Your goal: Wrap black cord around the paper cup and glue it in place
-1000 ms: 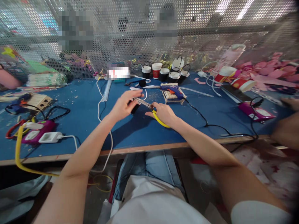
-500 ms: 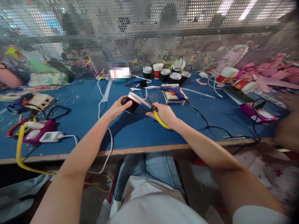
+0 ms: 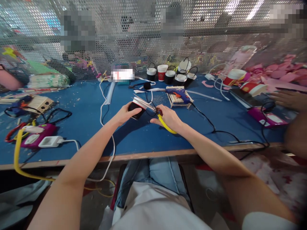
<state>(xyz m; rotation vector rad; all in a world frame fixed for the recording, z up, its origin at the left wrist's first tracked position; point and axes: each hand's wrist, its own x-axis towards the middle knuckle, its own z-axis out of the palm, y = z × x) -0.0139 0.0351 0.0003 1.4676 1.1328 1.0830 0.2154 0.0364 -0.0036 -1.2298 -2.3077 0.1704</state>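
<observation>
Gripped in my left hand (image 3: 126, 114) is a small cup (image 3: 136, 110) with a black wrap and a white rim, tilted above the blue table. My right hand (image 3: 169, 118) is closed on scissors with yellow handles (image 3: 167, 125). The scissors' metal blades point left and lie at the cup's rim; whether they touch it I cannot tell. A thin black loop hangs between the cup and my right hand.
Several cups (image 3: 170, 77) with black handles stand at the back by the mesh. Behind my right hand, a blue glue gun (image 3: 178, 93) rests on a stick rack (image 3: 173, 101). Power strips (image 3: 39, 135) and cords lie left and right. Another person's hand (image 3: 286, 99) is at the right.
My left hand has turned the cup and lowered it slightly, and its rim faces more toward the scissors. My right hand has barely moved. The other person's hand at the right has shifted left.
</observation>
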